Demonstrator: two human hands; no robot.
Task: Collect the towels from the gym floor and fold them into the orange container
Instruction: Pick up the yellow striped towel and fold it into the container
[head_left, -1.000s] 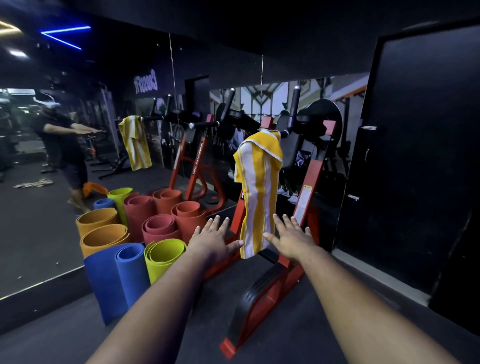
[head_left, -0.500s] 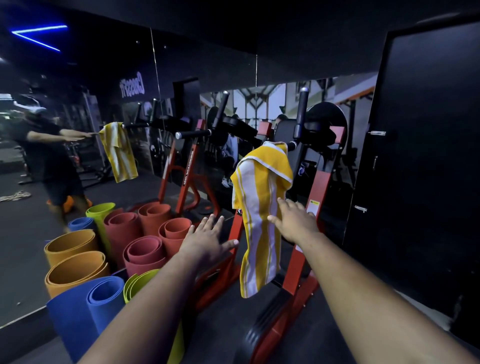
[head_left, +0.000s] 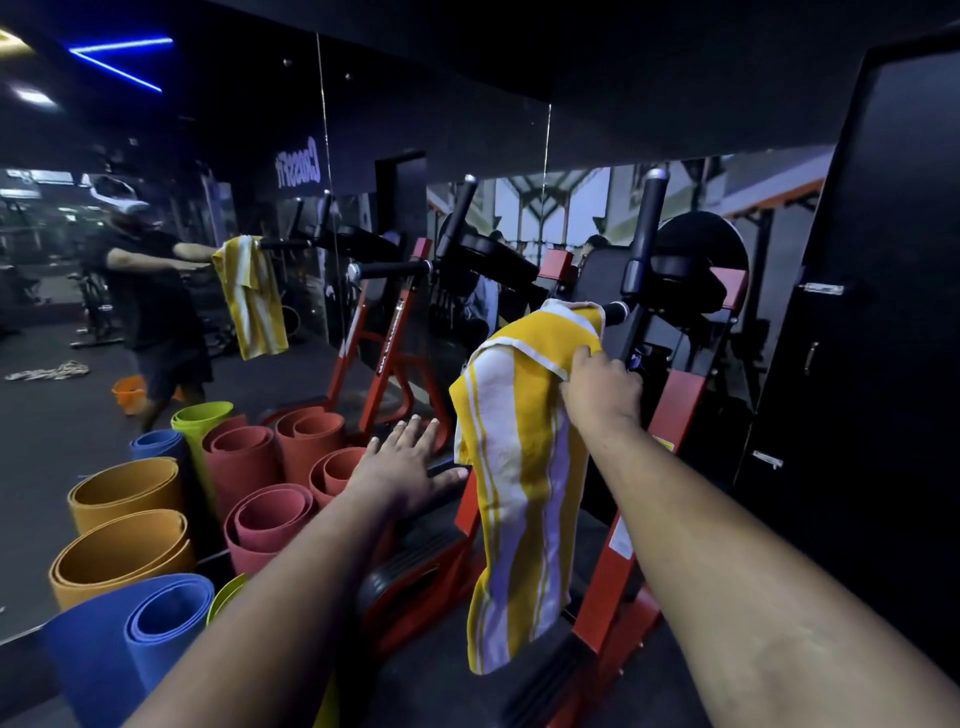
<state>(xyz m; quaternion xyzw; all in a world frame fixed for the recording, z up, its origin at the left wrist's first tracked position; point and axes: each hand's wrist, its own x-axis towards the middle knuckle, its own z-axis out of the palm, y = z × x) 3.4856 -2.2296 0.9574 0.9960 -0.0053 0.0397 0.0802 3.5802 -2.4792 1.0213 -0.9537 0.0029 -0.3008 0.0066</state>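
A yellow-and-white striped towel (head_left: 519, 467) hangs over a black handle of a red gym machine (head_left: 613, 582). My right hand (head_left: 597, 387) grips the towel's upper right edge near the handle, fingers curled into the cloth. My left hand (head_left: 405, 467) hovers flat and empty to the left of the towel, fingers spread, not touching it. An orange container (head_left: 127, 395) shows only as a reflection in the wall mirror, on the floor behind the reflected person.
Rolled exercise mats in blue (head_left: 150, 629), orange (head_left: 119, 556), red (head_left: 270, 519) and green (head_left: 200, 415) stand at the left against the mirror. A black door (head_left: 872, 312) is at the right. A rope (head_left: 49, 371) lies on the floor in the reflection.
I have stepped closer. My right hand rose from the towel's middle to its top edge and closed on it. My left hand stayed spread beside it.
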